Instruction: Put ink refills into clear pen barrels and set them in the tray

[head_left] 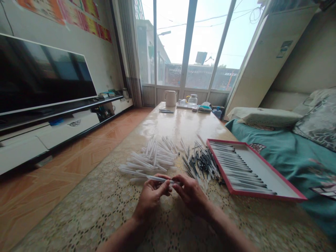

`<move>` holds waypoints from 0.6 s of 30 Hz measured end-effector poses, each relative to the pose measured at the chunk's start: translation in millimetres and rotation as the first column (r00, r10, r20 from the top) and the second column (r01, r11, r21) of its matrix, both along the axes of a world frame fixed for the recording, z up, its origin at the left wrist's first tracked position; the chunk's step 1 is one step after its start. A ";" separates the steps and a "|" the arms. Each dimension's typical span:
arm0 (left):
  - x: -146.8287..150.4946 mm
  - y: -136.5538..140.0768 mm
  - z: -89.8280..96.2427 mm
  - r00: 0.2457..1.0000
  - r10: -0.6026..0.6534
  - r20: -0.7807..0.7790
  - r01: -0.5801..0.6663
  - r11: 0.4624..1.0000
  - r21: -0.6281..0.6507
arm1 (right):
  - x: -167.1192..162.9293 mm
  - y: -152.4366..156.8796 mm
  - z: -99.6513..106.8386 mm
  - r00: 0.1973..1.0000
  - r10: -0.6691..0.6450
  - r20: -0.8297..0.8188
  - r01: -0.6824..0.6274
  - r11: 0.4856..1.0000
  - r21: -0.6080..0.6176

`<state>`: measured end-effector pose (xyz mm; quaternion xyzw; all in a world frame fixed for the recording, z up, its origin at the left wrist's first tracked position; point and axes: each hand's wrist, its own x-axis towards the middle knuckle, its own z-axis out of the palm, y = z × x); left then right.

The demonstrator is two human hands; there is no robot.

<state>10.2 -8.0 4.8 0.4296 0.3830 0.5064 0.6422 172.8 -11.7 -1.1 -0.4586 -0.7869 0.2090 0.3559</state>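
Observation:
My left hand [154,190] is closed around a white pen barrel [156,179], which lies nearly level above the table's near part. At the barrel's right end, the fingers of my right hand [190,192] pinch together; whatever small part sits between them is hidden. Just beyond my left hand is a heap of white pen barrels [154,154]. Past my right hand lies a pile of dark pen refills and caps [202,162]. To the right, a shallow box with a red rim [265,196] holds a row of pens [241,164] with dark ends.
A long table [110,203] with a lace-patterned cover runs toward the windows. At its far end stand a beige jug [170,98], a glass pitcher [192,100] and a tissue pack [204,107]. A sofa [278,154] borders the right side; a TV cabinet [68,127] stands left.

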 end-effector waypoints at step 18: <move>-19.5 -6.1 60.4 0.915 -0.014 -0.402 0.142 0.947 0.288 | 15.2 14.3 -20.7 0.928 -0.371 -0.030 0.371 0.928 -0.013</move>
